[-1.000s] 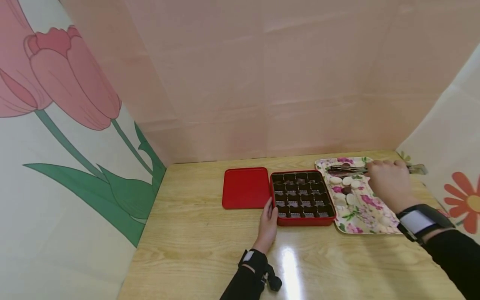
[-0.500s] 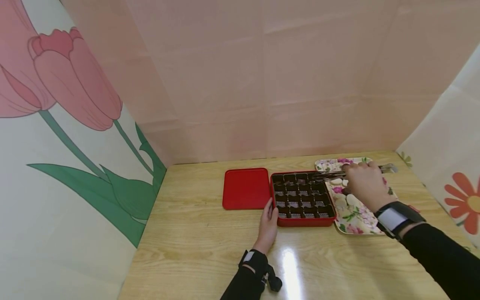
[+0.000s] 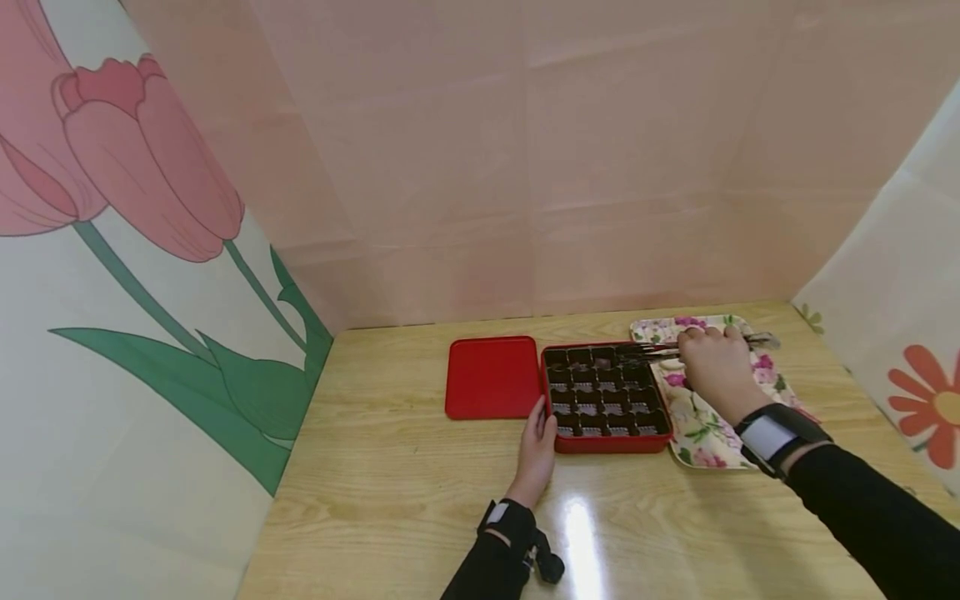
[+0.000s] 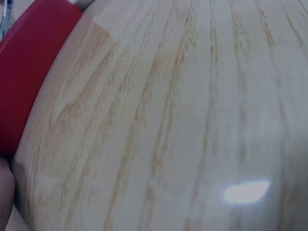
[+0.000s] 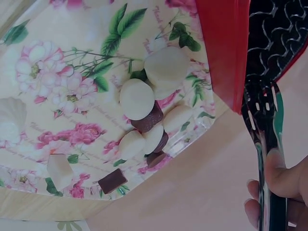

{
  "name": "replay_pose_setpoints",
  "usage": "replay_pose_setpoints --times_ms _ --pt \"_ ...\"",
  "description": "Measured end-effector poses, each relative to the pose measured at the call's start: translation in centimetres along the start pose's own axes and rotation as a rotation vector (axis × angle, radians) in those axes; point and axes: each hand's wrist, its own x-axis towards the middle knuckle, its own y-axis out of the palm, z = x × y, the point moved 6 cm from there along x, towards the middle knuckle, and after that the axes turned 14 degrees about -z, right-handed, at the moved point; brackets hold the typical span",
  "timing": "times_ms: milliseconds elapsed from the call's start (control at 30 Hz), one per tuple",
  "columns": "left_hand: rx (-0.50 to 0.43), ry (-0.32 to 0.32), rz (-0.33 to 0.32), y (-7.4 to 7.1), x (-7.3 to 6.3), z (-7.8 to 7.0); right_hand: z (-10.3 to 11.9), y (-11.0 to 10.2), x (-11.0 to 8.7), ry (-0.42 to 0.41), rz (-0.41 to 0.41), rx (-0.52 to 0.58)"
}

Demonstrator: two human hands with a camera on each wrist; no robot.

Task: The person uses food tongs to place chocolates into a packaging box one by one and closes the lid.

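Observation:
In the head view, a red box [image 3: 611,446] with a dark divided insert [image 3: 600,398] stands on the table. My left hand [image 3: 534,458] rests its fingers against the box's near left corner; the left wrist view shows only a bit of it by the red wall [image 4: 33,62]. My right hand [image 3: 716,371] grips metal tongs [image 5: 264,113] with slotted ends, thumb on one side and fingers on the other. The tong tips lie over the insert's far right compartments. Whether a piece is between them, I cannot tell.
Right of the box lies a floral tray [image 5: 91,115] bearing several white round pieces [image 5: 137,99] and brown chocolates [image 5: 113,181]. A red lid [image 3: 491,377] lies flat on the box's left. A pink backdrop [image 3: 525,208] rises behind the wooden table [image 3: 375,467].
My right hand has moved left with the tongs, from above the tray to the box's far right corner. My left hand, the box and the lid have stayed in place.

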Motion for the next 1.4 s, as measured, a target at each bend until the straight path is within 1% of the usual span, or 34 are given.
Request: replay_pose_setpoints --times_ms 167,267,400,467,567,667,767,833,900,1167,1200,1233,1400 --pt "-0.013 -0.008 -0.005 0.1 0.1 0.1 -0.2 -0.1 -0.2 0.015 0.016 0.011" --pt "-0.016 -0.009 -0.002 0.1 0.1 0.2 -0.5 -0.2 -0.4 0.031 0.051 0.010" --pt "-0.014 -0.012 0.007 0.2 0.1 0.4 -0.8 -0.5 -0.9 0.052 0.127 0.005" --pt "-0.013 -0.010 0.012 0.3 0.1 0.4 -1.0 -0.9 -1.3 0.060 0.139 0.005" --pt "-0.011 -0.010 0.015 0.2 0.0 0.4 -1.3 -1.7 -1.9 0.061 0.088 0.002" --pt "-0.003 -0.010 0.016 0.2 0.0 0.3 -1.6 -2.7 -2.6 0.051 -0.007 -0.001" --pt "0.007 -0.014 0.013 0.1 0.0 0.3 -2.0 -3.6 -3.5 0.035 -0.085 -0.019" --pt "0.009 -0.013 0.012 0.0 0.0 0.4 -2.4 -4.0 -4.1 0.037 -0.122 -0.036" --pt "0.007 -0.010 0.012 0.0 0.1 0.4 -2.9 -4.4 -4.8 0.041 -0.139 -0.044" --pt "0.000 -0.006 0.011 -0.1 0.3 0.9 -5.1 -4.8 -8.0 0.093 -0.057 -0.094" --pt "-0.001 -0.005 0.010 -0.1 0.3 0.8 -5.3 -4.7 -8.4 0.104 -0.029 -0.097" --pt "-0.001 -0.003 0.010 -0.1 0.3 0.8 -5.6 -4.8 -8.8 0.101 -0.020 -0.103" --pt "0.003 -0.006 0.009 0.0 0.2 0.8 -6.6 -4.6 -10.5 0.129 0.075 -0.102"
